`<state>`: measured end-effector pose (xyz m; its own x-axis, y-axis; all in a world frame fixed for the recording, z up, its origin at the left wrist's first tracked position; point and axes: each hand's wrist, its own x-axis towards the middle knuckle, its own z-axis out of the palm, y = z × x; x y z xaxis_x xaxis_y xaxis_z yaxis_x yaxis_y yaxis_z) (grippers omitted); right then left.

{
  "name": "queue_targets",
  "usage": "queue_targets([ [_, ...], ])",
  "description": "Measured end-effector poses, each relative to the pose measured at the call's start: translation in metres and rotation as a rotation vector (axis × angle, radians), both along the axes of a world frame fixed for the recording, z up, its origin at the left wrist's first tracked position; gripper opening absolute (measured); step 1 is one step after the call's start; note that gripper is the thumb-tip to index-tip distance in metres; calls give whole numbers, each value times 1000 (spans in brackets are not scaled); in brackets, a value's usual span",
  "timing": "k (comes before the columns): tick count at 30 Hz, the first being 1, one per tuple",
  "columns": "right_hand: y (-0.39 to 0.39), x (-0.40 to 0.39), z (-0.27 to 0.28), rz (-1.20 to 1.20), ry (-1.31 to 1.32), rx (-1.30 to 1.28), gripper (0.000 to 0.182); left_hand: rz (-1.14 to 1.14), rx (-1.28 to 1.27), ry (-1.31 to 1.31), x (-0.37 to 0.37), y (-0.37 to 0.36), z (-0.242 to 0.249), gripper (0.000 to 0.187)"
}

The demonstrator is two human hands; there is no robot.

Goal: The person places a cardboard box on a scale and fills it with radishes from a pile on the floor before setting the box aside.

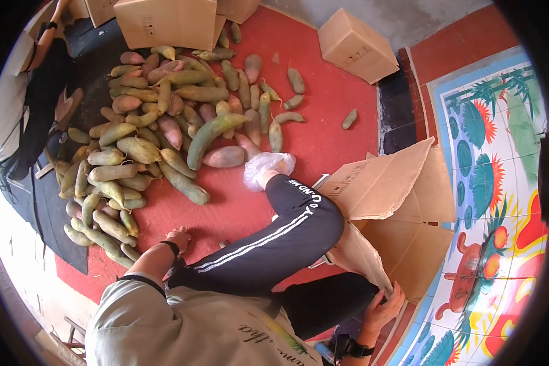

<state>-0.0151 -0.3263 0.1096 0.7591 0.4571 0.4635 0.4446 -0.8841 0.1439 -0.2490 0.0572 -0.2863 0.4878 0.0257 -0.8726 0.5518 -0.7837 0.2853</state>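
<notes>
My left hand is low beside the near end of the vegetable pile, over the red floor covering, its fingers apart and holding nothing. My right hand is closed on the near edge of an open cardboard box, at a flap. Long green and reddish vegetables lie heaped in front of my left hand. A bent leg in dark trousers lies between my hands. A thin pale plastic bag covers its foot, close to a reddish vegetable.
Another person is at the far left. Cardboard boxes stand behind the pile, and a closed box stands near the back wall. Loose vegetables lie on the red covering. A painted tile wall bounds the right side.
</notes>
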Motion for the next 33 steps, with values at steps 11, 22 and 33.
queue_targets([
  [11,2,1,-3,0,-47,-1,29,-92,13,-44,-5,11,28,59],
  [22,9,-2,-3,3,-59,46,32,655,211,-927,47,57,149,47],
  [33,51,-19,26,184,-125,139,40,1196,-1270,-1011,100,32,326,39],
])
